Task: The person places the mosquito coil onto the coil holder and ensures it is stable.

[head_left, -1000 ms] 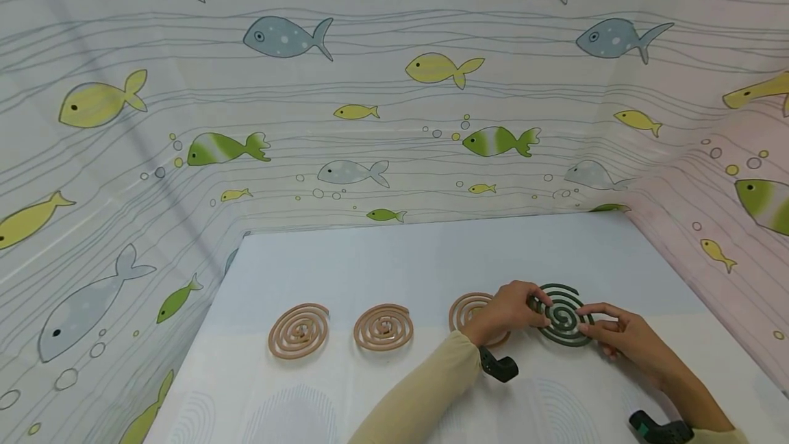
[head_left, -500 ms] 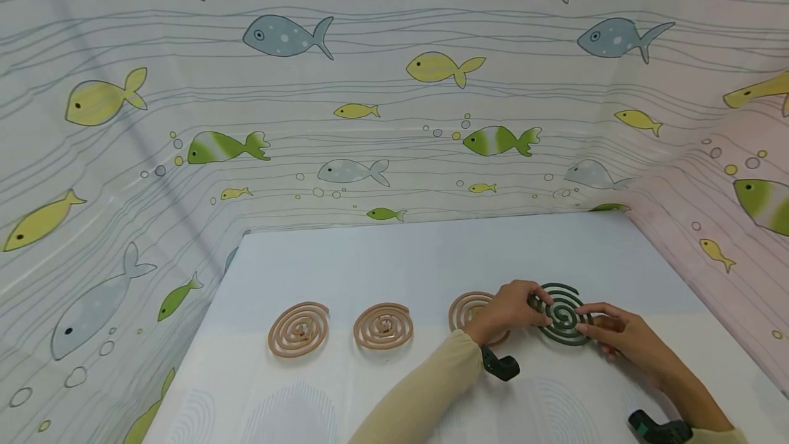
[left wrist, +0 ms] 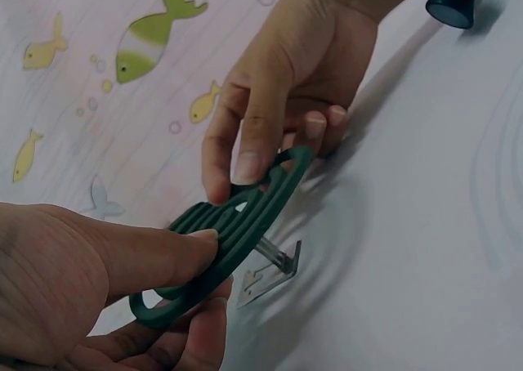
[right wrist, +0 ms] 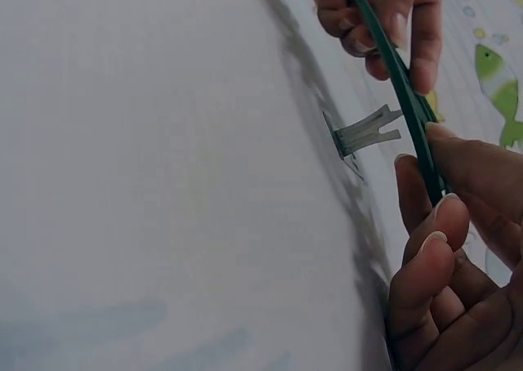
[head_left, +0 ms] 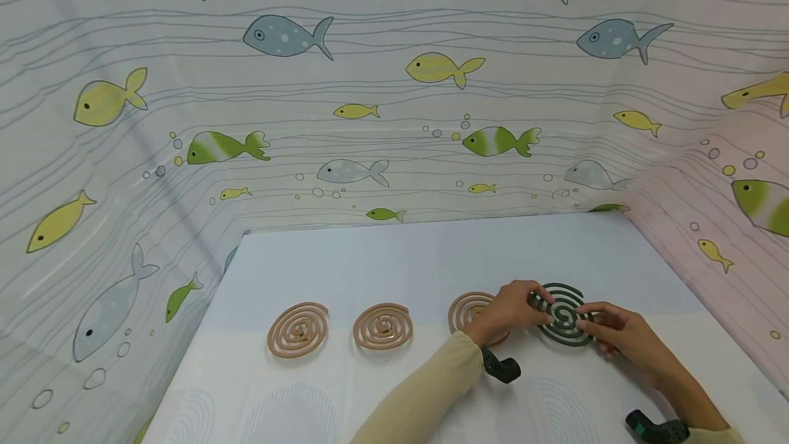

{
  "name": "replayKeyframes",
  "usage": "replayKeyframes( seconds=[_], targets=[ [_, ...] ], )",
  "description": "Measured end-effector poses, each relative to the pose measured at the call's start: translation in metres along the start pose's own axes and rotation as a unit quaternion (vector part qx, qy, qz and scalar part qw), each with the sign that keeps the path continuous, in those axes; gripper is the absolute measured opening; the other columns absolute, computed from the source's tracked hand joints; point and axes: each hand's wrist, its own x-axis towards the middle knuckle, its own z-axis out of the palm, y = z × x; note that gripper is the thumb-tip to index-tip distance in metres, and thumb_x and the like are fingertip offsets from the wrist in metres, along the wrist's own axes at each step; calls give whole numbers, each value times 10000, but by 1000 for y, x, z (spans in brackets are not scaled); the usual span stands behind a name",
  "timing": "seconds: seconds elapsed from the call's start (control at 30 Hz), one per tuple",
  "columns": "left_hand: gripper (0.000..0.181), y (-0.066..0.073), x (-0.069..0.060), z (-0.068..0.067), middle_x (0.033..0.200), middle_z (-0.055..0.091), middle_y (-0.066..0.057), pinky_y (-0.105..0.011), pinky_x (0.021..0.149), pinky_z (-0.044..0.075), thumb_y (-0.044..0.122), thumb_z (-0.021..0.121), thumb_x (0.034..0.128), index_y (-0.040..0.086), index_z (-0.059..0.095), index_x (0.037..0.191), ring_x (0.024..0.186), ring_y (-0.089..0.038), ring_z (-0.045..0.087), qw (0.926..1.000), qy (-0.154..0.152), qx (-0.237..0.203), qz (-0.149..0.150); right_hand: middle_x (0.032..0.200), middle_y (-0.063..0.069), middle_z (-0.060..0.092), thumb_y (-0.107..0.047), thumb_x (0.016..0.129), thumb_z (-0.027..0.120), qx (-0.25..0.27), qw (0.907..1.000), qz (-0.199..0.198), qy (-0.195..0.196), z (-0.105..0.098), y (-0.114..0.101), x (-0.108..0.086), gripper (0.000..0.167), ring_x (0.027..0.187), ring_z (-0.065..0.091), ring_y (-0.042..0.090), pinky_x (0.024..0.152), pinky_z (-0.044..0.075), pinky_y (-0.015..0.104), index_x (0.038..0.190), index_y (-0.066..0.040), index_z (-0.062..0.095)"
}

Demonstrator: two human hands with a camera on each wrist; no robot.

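A dark green mosquito coil [head_left: 562, 317] is held just above the white table between both hands. My left hand [head_left: 511, 307] pinches its left rim, thumb on top and fingers beneath, as the left wrist view shows. At the opposite rim, my right hand [head_left: 625, 334] pinches the coil between thumb and fingers. Under the coil a small metal coil stand [right wrist: 368, 134] has its flat base on the table. Its forked prongs point up at the coil's underside in the right wrist view; whether they touch it I cannot tell.
Three brown mosquito coils lie in a row to the left: the far-left coil [head_left: 298, 330], the middle coil [head_left: 383, 326] and a third coil [head_left: 462, 310] partly hidden behind my left hand. Fish-printed sheeting [head_left: 370, 142] rises behind the table [head_left: 394, 259] and along its sides.
The green coil has turned very slightly between the fingers, its outer end shifting a little to the right. Both hands stay in nearly the same place.
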Motion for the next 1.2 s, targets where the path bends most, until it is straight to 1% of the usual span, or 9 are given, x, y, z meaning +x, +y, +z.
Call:
replayKeyframes(
  seconds=[0.17, 0.3, 0.4, 0.53, 0.7, 0.83, 1.0, 1.13, 1.2],
  targets=[
    [237, -1, 0, 0, 1245, 648, 130, -191, 956, 438, 174, 849, 859, 211, 748, 1070, 1194, -4, 538, 9999, 2, 116, 78, 866, 80, 605, -333, 950, 759, 87, 9999, 78, -38, 1, -1, 2, 488, 637, 554, 169, 560, 542, 364, 1312, -40, 614],
    [235, -1, 2, -1, 1173, 668, 134, -164, 891, 438, 169, 853, 847, 202, 756, 1058, 1083, 12, 560, 9997, 34, 216, 54, 840, 78, 597, -338, 949, 760, 67, 9999, 89, -40, 2, 0, 3, 489, 624, 548, 163, 554, 538, 362, 1310, -42, 616],
    [233, 0, 2, -2, 1161, 674, 129, -156, 865, 437, 164, 849, 850, 195, 758, 1062, 1048, 9, 568, 9997, 23, 243, 32, 835, 77, 595, -345, 945, 764, 89, 9999, 115, -22, 2, 0, 4, 492, 623, 547, 160, 556, 540, 361, 1309, -46, 619],
    [230, 2, 1, -2, 1182, 670, 123, -161, 880, 439, 157, 844, 857, 192, 756, 1067, 1078, 6, 566, 9998, -9, 200, 18, 834, 75, 595, -345, 942, 768, 133, 9998, 158, -7, 2, 1, 5, 492, 629, 548, 163, 564, 545, 363, 1305, -48, 622],
    [234, 2, 3, -1, 1156, 673, 128, -164, 858, 445, 150, 842, 855, 194, 755, 1068, 1038, 8, 567, 9999, -12, 150, 3, 834, 72, 595, -341, 947, 763, 151, 9998, 155, -5, 2, 1, 6, 480, 631, 549, 166, 567, 547, 367, 1299, -45, 625],
    [235, 1, 2, -1, 1200, 662, 127, -173, 871, 452, 163, 839, 867, 203, 753, 1081, 1080, 5, 563, 9999, -40, 129, -54, 845, 73, 607, -349, 946, 763, 173, 9997, 187, -27, 2, 1, 5, 482, 626, 546, 165, 568, 543, 369, 1303, -55, 628],
    [232, 2, 1, -2, 1195, 660, 131, -178, 824, 456, 152, 841, 869, 190, 758, 1083, 1006, 6, 564, 10000, -52, -25, -37, 872, 80, 611, -344, 949, 761, 169, 9998, 136, 7, 2, 0, 4, 488, 624, 552, 169, 562, 545, 370, 1313, -53, 617],
    [234, 4, 0, -3, 1228, 654, 130, -174, 852, 453, 152, 845, 867, 187, 761, 1082, 1055, 15, 560, 10000, -53, -29, -55, 855, 73, 592, -337, 949, 762, 198, 9997, 168, -14, 3, -2, 5, 497, 622, 544, 165, 559, 541, 363, 1318, -40, 613],
    [232, 5, -1, -3, 1162, 665, 112, -180, 804, 462, 148, 840, 872, 177, 755, 1086, 987, 5, 569, 9999, -122, -44, -110, 824, 62, 575, -340, 940, 771, 211, 9994, 261, -49, 3, -2, 5, 504, 619, 532, 159, 562, 537, 360, 1312, -38, 617]
  ],
)
